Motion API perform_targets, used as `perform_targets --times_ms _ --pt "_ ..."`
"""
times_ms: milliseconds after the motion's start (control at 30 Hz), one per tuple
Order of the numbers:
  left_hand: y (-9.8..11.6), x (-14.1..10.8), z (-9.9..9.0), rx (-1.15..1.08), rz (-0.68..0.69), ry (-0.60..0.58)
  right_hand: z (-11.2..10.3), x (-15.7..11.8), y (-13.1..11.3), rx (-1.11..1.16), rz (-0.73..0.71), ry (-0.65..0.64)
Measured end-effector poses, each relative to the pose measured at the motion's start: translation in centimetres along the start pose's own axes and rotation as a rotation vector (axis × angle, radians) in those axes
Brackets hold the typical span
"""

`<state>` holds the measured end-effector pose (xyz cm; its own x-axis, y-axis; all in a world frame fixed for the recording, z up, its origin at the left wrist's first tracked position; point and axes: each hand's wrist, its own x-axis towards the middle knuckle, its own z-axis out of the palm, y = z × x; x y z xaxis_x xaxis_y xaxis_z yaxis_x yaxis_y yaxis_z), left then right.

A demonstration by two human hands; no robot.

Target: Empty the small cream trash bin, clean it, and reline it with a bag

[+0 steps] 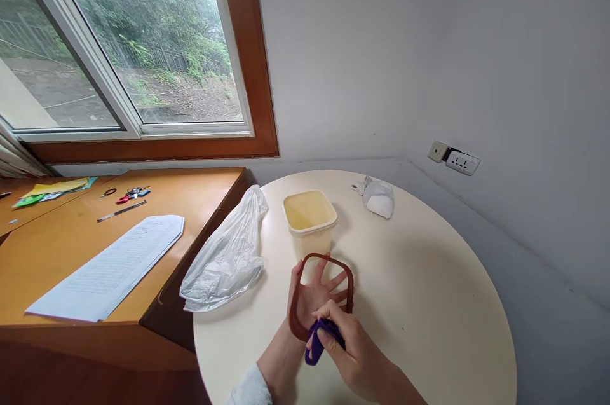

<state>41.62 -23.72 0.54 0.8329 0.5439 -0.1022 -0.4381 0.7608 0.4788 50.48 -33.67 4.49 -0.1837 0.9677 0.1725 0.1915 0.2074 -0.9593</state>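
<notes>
My left hand (312, 300) supports a see-through lid with a brown rim (351, 284) from behind, thumb at its left edge. Its spread fingers show through the clear middle. In my right hand (350, 344) a bunched purple cloth (328, 332) is pinched against the lid's near edge. Just beyond the lid stands a pale yellow square container (312, 241), upright and without a cover. Part of its lower front is hidden by the lid and fingers.
On the round white table (419, 309) lie a crumpled white plastic bag (226, 259) at left and a small tied white bag (379, 197) at back right. A wooden desk (200, 192) at left bears papers (114, 265), a pen (121, 211) and keys (133, 194).
</notes>
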Motion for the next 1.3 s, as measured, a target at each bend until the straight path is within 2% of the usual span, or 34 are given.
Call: perform_targets --times_ms 133,200,267,333,400,467,533,600,733,967,1100,1300 --pt "0.2 -0.1 0.0 -0.106 -0.025 -0.116 -1.2 0.2 0.2 0.168 0.132 0.058" --pt "0.1 -0.2 0.0 -0.135 -0.020 -0.121 -1.9 0.5 0.4 0.224 0.156 0.204" --pt "0.1 -0.3 0.2 -0.161 -0.026 -0.126 -2.7 1.0 0.8 0.261 0.175 0.420" --pt "0.2 -0.4 0.5 -0.170 -0.046 -0.137 -3.6 1.4 1.3 0.363 0.257 0.623" --pt "0.3 -0.5 0.9 -0.162 -0.055 -0.141 -4.4 1.8 1.6 0.502 0.373 0.742" --pt "0.4 -0.6 1.1 -0.147 -0.050 -0.142 -5.0 2.1 1.6 0.593 0.440 0.782" --pt "0.4 -0.7 1.2 -0.139 -0.037 -0.139 -5.3 2.6 1.2 0.603 0.404 0.770" --pt "0.4 -0.6 1.2 -0.134 -0.030 -0.137 -5.0 3.3 0.6 0.565 0.306 0.746" --pt "0.2 -0.6 0.9 -0.104 -0.045 -0.140 -3.5 4.8 0.0 0.379 0.132 0.714" --pt "0.0 -0.9 1.8 -0.067 0.010 -0.094 -0.9 5.4 1.1 0.150 -0.018 0.481" --pt "0.1 -1.0 1.9 -0.062 0.032 -0.039 -0.8 5.1 1.6 0.036 -0.064 0.374" --pt "0.3 -1.1 0.6 -0.054 0.049 -0.068 -1.7 5.2 2.9 -0.208 -0.107 0.356"
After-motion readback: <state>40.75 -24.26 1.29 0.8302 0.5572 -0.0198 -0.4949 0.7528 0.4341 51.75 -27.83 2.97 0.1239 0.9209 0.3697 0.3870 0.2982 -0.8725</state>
